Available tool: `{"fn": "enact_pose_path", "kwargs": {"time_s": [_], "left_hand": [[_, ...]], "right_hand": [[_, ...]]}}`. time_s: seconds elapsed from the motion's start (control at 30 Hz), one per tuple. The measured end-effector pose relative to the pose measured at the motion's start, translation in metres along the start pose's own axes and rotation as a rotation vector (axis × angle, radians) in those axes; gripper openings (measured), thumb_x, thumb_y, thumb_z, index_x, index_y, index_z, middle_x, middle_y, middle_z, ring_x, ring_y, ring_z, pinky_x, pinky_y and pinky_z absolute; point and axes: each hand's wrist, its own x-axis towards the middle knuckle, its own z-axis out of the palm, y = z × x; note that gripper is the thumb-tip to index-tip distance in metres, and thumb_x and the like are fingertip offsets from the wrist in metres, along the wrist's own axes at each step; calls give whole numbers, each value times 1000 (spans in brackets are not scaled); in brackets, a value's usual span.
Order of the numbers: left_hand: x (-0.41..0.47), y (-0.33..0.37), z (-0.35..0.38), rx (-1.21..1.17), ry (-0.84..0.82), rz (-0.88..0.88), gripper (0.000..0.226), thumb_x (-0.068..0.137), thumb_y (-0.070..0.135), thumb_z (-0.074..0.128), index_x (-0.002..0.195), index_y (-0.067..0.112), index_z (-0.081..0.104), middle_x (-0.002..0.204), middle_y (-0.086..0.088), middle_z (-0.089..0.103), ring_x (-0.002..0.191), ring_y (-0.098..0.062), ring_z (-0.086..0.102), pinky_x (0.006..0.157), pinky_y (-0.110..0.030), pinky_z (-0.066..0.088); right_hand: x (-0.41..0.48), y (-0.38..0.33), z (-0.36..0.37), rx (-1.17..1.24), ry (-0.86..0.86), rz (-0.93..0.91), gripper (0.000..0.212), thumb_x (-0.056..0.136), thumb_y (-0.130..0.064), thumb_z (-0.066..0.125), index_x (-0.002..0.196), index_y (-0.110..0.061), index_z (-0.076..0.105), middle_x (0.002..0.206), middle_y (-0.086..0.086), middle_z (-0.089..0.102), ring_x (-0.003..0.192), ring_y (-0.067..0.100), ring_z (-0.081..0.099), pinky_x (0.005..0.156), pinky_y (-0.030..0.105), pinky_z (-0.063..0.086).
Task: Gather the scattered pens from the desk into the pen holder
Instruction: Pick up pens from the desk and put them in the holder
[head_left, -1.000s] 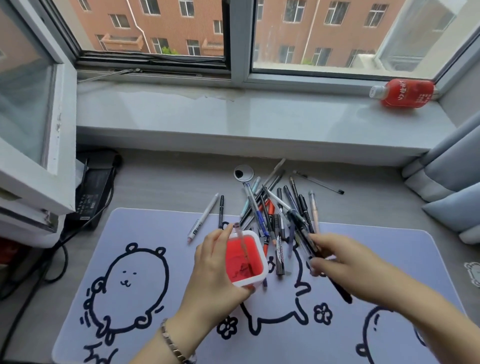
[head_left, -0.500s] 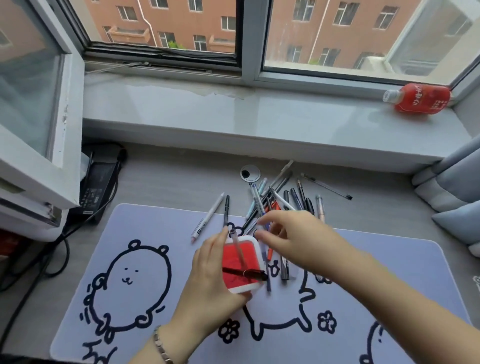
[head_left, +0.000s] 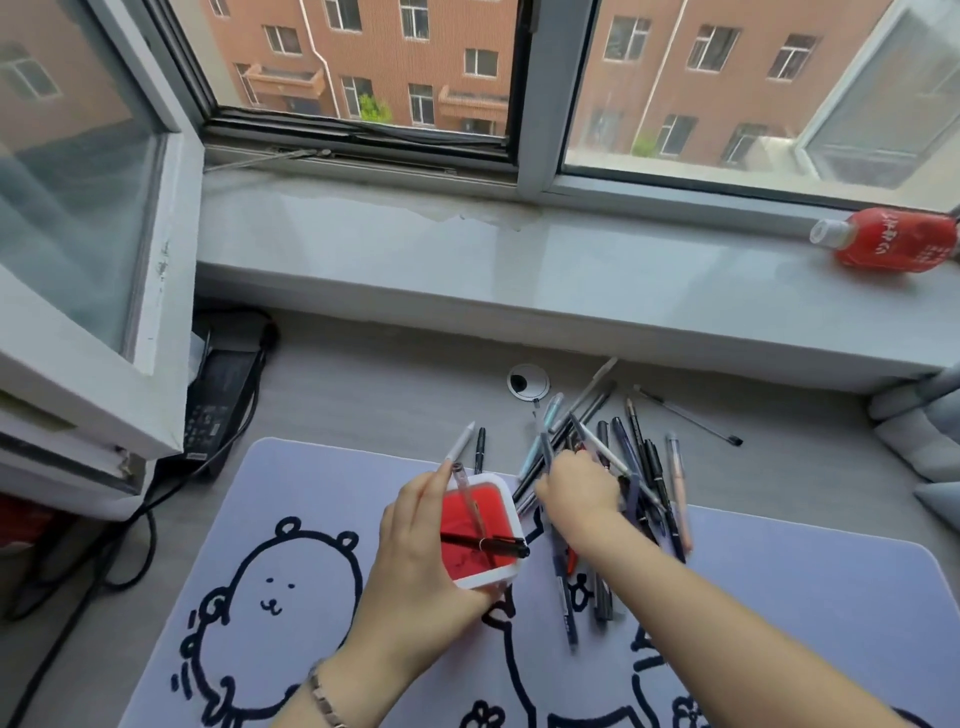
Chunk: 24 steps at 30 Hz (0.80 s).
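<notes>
Pens (head_left: 618, 467) of many colours, black, grey, pale blue and pink among them, lie in a loose heap on the grey wood-grain surface (head_left: 363, 395), spilling from near its far edge onto the far edge of a lavender desk mat printed with black cartoon bears (head_left: 291, 499). A white-walled, rounded-square pen holder with a red inside (head_left: 480, 530) stands on the mat just left of the heap. The left hand (head_left: 415, 561) wraps around the holder's left and near walls, fingers curled against it and thumb up along its far left corner. A black pen with a silver ring (head_left: 488, 543) lies across the holder's opening, its tip poking past the right rim, and a clear-barrelled pen (head_left: 467, 499) leans inside against the far rim. The right hand (head_left: 576, 493) reaches into the heap with fingers bent down among the pens; whether they pinch one cannot be told. A white pen (head_left: 460, 441) and a short black pen (head_left: 480, 444) lie apart from the heap, just beyond the holder at the mat's far edge. A thin black pen (head_left: 685, 415) lies alone toward the right, near the surface's far edge. A round grey cable grommet (head_left: 527, 382) sits in the surface behind the heap. A black power adapter with cables (head_left: 218, 395) rests at the surface's left edge. A red plastic bottle with a white cap (head_left: 888, 241) lies on its side on the grey windowsill (head_left: 467, 270).
</notes>
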Motion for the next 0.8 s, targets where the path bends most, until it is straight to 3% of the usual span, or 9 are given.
{"fn": "enact_pose_path", "kwargs": {"time_s": [0.07,0.13,0.27,0.33,0.47,0.57,0.63,0.77,0.8], "left_hand": [[0,-3,1,-4,-14,-3,100,61,42,79,140,33,19,121,34,23,116,3,24,83,2,22],[0,-6,1,-14,-16,9,100,60,42,80,140,33,20,124,30,26,119,1,27,88,-2,23],[-1,-6,1,-15,-50,15,101,58,42,82,140,34,22,131,22,29,123,-2,29,97,-16,25],[-2,-4,3,-28,-82,34,102,56,46,80,139,35,23,133,23,29,126,-2,27,102,-17,25],[-8,5,12,18,-169,90,97,56,56,69,134,45,12,121,44,12,118,11,14,93,-1,13],[-12,12,20,51,-236,135,93,56,54,63,129,49,4,121,40,13,116,8,16,91,4,12],[-14,16,24,53,-257,161,96,62,39,70,134,44,6,124,30,17,121,2,20,97,-2,14],[-19,20,29,71,-233,199,100,66,29,73,143,30,9,127,24,18,125,-2,19,102,-10,15],[-21,19,31,80,-228,205,101,66,28,73,143,30,9,127,24,19,127,-3,19,102,-10,15]], "right_hand": [[-2,6,-7,-19,-18,-70,27,92,-9,41,115,-2,54,116,17,51,102,31,56,74,36,48],[-10,17,-19,124,26,-165,24,93,-4,37,110,-1,54,100,15,50,98,30,53,73,34,47],[-52,52,-47,721,-101,-161,21,97,-25,36,92,-15,54,67,2,48,51,13,52,44,20,38],[-79,70,-57,800,-217,-157,22,95,-32,40,90,-16,55,60,-1,46,40,10,43,38,19,34],[-119,91,-76,609,-326,-275,28,92,-41,41,83,-17,53,58,-8,40,48,3,35,45,11,30],[-131,90,-90,415,-416,-327,32,91,-48,38,73,-23,47,62,-8,43,55,6,39,58,23,35],[-134,85,-97,221,-417,-336,34,93,-48,33,71,-25,43,64,-8,45,59,10,42,60,27,36],[-136,76,-104,114,-312,-377,26,98,-33,27,109,-28,49,91,-5,54,90,17,56,81,34,46],[-135,72,-103,138,-261,-398,25,97,-28,30,111,-27,51,94,-5,53,93,16,56,84,33,48]]}}
